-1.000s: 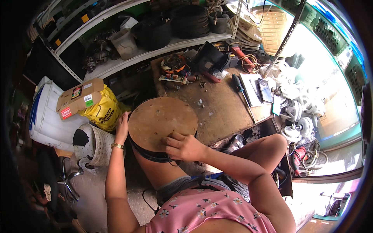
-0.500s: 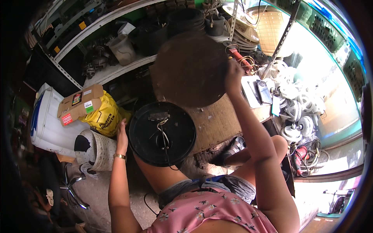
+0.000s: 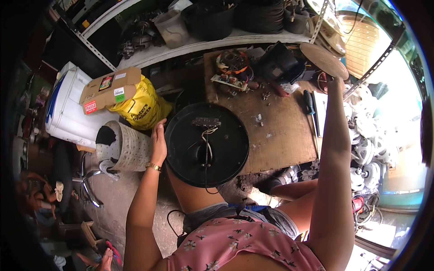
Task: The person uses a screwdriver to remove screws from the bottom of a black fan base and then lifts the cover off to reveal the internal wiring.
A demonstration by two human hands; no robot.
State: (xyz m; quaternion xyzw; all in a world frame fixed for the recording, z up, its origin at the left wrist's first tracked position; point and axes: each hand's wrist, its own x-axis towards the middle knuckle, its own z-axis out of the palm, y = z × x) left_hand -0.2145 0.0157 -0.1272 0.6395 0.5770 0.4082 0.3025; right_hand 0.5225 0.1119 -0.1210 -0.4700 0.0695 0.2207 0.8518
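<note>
A round black fan-base-like shell (image 3: pixel 181 156) rests over my left thigh, its hollow side up. Pale wires and a dark block (image 3: pixel 206 122) sit inside it, and a black cable hangs over its near edge. My left hand (image 3: pixel 158 143), fingers straight and together, lies against the shell's left rim. Far to the right, my outstretched right hand (image 3: pixel 335 80) holds a thin round brown disc (image 3: pixel 323 59) by its near edge, tilted above the table's back right corner. Most of that hand's fingers are hidden.
The wooden table (image 3: pixel 285 144) bears a circuit board (image 3: pixel 229 82), a copper-wound motor part (image 3: pixel 232 62), a black housing (image 3: pixel 279 63) and a screwdriver (image 3: pixel 309 102). A yellow bag (image 3: pixel 144 106), white perforated bucket (image 3: pixel 133 147) and white box (image 3: pixel 68 106) stand left. White parts pile up right.
My right hand has carried the brown disc away to the right, uncovering the parts on the table. The left hand stays by the black shell's rim. The whole view has shifted.
</note>
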